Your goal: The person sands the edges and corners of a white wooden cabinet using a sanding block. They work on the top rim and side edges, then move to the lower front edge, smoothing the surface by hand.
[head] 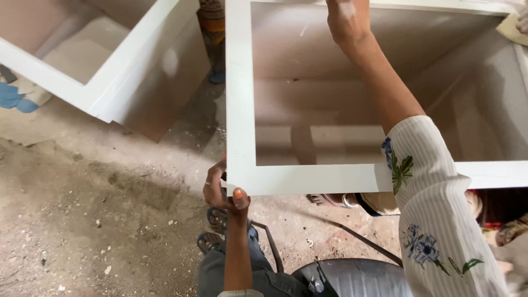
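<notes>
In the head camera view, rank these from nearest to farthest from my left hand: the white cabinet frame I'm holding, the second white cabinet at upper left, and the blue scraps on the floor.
1. White cabinet frame: gripped at its corner by the left hand.
2. Second white cabinet: upper left.
3. Blue scraps: far left edge.

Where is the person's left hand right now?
In the head view, the left hand is low and left of middle, gripping the near-left corner of the white cabinet frame, above the dusty floor.

second white cabinet (104,82), dusty floor (82,220), black stool (352,278)
</notes>
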